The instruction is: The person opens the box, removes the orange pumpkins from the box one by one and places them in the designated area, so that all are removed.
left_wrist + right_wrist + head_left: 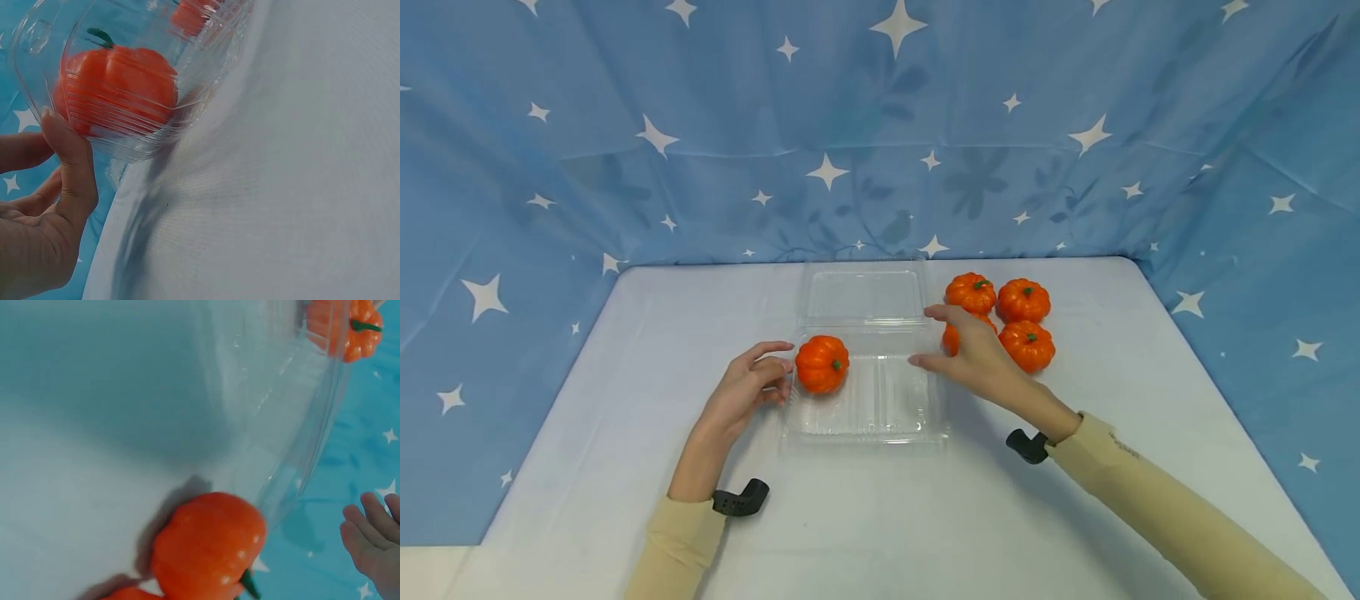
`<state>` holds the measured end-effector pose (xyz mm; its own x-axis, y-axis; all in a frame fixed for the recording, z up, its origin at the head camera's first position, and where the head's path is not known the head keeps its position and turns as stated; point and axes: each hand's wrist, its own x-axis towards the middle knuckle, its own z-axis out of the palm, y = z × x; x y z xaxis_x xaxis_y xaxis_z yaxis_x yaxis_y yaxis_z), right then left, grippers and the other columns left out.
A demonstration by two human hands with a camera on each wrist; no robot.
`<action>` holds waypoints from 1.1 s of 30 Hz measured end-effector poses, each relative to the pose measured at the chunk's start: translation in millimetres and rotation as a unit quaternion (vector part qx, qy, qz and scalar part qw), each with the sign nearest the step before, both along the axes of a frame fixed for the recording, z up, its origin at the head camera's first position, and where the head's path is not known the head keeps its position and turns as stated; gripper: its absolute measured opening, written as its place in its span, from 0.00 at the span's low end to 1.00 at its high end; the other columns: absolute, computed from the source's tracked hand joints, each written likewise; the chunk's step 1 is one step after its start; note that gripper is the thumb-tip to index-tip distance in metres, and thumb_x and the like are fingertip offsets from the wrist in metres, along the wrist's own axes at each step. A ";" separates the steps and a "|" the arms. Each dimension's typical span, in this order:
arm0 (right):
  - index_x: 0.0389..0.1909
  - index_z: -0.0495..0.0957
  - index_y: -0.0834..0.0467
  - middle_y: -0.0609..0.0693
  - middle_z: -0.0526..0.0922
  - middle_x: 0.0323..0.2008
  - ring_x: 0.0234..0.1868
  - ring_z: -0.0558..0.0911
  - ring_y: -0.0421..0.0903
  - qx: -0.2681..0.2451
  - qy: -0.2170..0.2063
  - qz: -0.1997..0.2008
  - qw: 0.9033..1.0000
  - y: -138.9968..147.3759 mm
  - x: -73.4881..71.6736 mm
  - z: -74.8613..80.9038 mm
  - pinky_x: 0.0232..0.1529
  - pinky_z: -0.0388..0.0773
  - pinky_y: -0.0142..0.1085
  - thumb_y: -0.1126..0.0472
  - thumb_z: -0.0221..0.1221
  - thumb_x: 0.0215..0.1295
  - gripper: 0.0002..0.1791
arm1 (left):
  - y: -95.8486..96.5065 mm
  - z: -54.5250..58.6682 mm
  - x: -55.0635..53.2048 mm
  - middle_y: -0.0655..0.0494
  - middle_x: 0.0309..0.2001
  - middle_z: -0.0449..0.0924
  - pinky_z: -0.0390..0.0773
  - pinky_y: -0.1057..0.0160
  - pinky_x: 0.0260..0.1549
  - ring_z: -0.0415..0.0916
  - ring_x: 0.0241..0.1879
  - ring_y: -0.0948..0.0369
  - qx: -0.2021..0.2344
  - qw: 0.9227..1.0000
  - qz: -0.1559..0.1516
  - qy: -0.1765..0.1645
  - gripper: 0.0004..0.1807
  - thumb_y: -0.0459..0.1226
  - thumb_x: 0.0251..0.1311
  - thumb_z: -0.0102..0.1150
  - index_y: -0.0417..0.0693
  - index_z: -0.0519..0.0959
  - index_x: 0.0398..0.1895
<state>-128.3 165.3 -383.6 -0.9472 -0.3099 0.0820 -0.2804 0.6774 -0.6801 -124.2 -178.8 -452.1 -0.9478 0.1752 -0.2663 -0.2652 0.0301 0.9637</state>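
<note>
A clear hinged plastic container [910, 400] lies with its lid [865, 296] folded back on the table. One orange toy pumpkin [822, 365] sits in its left part. At the container's left edge, my left hand [747, 385] holds the rim, thumb [70, 153] against the plastic with fingers curled behind. My right hand [973, 354] hovers over the container's right edge, fingers spread and nothing between them. Beside it stand several more pumpkins [1027, 346], one partly covered by this hand. In the right wrist view, a pumpkin [209, 544] lies near the container's wall.
A white cloth covers the table [880, 517]. Behind it and along the sides hangs a blue curtain [722, 192] with white stars. Each wrist carries a dark strap; the black pieces [742, 498] stick out near the sleeves.
</note>
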 end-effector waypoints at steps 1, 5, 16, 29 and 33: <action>0.70 0.68 0.63 0.59 0.75 0.68 0.68 0.74 0.58 0.000 -0.007 0.005 1.000 -2.9 -1.0 1.0 0.65 0.76 0.55 0.52 0.73 0.59 0.42 | 0.2 0.3 -0.4 0.58 0.29 0.79 0.79 0.68 0.29 0.74 0.27 0.62 0.000 1.000 0.000 0.000 0.26 0.34 0.73 0.55 0.37 0.65 0.71; 0.71 0.68 0.63 0.59 0.75 0.68 0.67 0.76 0.60 0.008 -0.038 0.028 0.999 -17.5 -6.4 2.9 0.63 0.78 0.54 0.52 0.73 0.60 0.41 | -1.1 1.2 -0.6 0.58 0.29 0.79 0.79 0.67 0.29 0.74 0.27 0.62 -0.001 1.000 0.000 -0.003 0.26 0.34 0.73 0.54 0.37 0.65 0.71; 0.70 0.70 0.63 0.60 0.77 0.67 0.67 0.77 0.59 0.048 -0.097 0.103 0.989 -54.9 -23.3 6.7 0.65 0.77 0.49 0.51 0.72 0.61 0.39 | -1.0 -0.3 -1.7 0.59 0.30 0.80 0.79 0.67 0.28 0.74 0.27 0.61 -0.007 1.000 -0.008 0.007 0.26 0.33 0.73 0.53 0.36 0.64 0.71; 0.70 0.69 0.66 0.61 0.80 0.62 0.61 0.80 0.55 0.127 -0.193 0.149 0.961 -99.9 -43.7 -4.7 0.58 0.82 0.44 0.50 0.72 0.60 0.42 | 0.4 1.8 -3.6 0.52 0.35 0.81 0.81 0.67 0.28 0.74 0.27 0.61 -0.024 1.000 -0.006 0.004 0.24 0.31 0.72 0.50 0.37 0.66 0.70; 0.67 0.72 0.66 0.58 0.82 0.58 0.54 0.80 0.52 0.150 -0.204 0.143 0.957 -108.3 -47.9 -10.4 0.55 0.83 0.42 0.45 0.73 0.58 0.43 | -0.3 1.9 -3.9 0.52 0.35 0.81 0.81 0.67 0.27 0.74 0.26 0.61 -0.024 1.000 -0.004 0.006 0.24 0.30 0.72 0.50 0.37 0.66 0.70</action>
